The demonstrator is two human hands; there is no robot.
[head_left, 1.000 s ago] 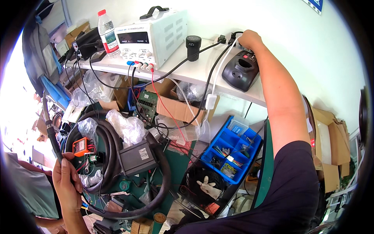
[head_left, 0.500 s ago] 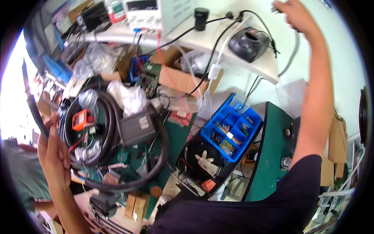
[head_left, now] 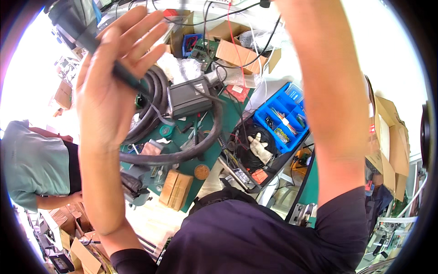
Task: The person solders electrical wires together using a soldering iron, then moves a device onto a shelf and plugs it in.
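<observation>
My left hand [head_left: 114,77] is raised at the upper left, palm showing and fingers stretched out. Across the palm, under the thumb, lies a black stick-shaped handle [head_left: 127,76], thick at its far end and tapering into a thin cord. It is partly blurred, so its exact kind is unclear. My right forearm [head_left: 335,100] reaches up past the top edge, leaving the right hand out of the picture. Below the left hand's fingers are a coil of thick black cable [head_left: 157,91] and a dark grey box [head_left: 189,97] on the green work surface.
A blue compartment tray [head_left: 287,148] stands right of centre, near a pale glove [head_left: 261,148] on coiled black cable. A small cardboard box [head_left: 175,189] lies nearer me. Open cartons [head_left: 388,137] stand at the right. Another person [head_left: 39,160] stands at the left.
My left hand has risen and moved right, its palm now facing me, with the black handle. My right hand has left the picture over the top. The view has shifted.
</observation>
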